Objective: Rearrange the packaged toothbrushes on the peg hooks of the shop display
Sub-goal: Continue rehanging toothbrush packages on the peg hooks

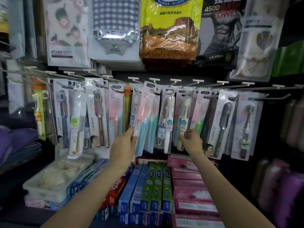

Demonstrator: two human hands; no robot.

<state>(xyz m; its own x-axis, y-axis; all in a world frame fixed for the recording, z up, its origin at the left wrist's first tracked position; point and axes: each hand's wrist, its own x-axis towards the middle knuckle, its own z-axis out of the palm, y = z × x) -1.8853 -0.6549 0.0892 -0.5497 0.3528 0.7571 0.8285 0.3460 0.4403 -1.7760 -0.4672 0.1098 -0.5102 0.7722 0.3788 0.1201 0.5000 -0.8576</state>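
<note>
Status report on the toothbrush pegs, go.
Left hand grips pink-and-teal pack. Right hand pinches yellow-brush pack. Both packs near their hooks. Nothing blocking.

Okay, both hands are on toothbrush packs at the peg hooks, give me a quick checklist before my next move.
1. Left hand grips the pink and teal pack at its lower edge: ok.
2. Right hand pinches the bottom of the yellow-brush pack: ok.
3. Pink and teal pack's hang hole seated on its hook: cannot tell, the top is blurred and the pack is tilted.
4. Yellow-brush pack on its hook: cannot tell, neighbouring cards overlap its top.
5. Free peg for a pack: ok, the bare hooks at the far right hold nothing near their tips.
6. White-brush pack between the hands hangs untouched: ok.
</note>
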